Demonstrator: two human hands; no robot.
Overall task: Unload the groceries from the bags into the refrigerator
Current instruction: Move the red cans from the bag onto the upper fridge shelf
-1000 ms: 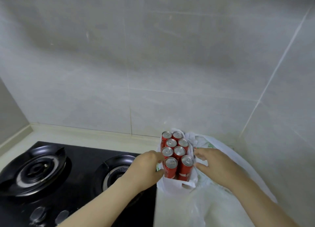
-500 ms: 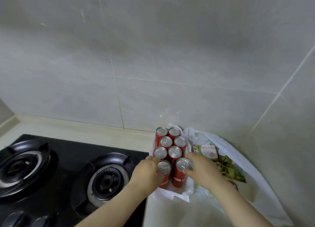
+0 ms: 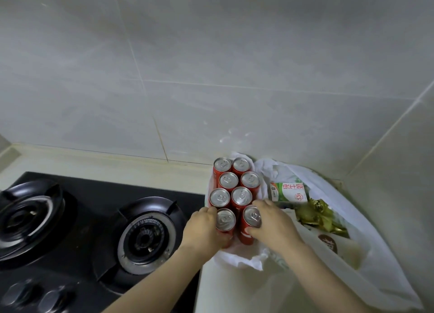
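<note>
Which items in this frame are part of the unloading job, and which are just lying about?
Job: red cans; left hand and right hand, each gripping a near can; milk carton; gold-green packet; plastic bag.
Lying about: gas hob; tiled wall; countertop.

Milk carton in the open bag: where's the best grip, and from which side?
Probably from above. The milk carton lies flat, printed face up, in the open white bag. Take the grip across its two long edges, near the middle. The red cans stand close on its left and gold-green packets lie by its near edge, so a sideways approach looks blocked.
</note>
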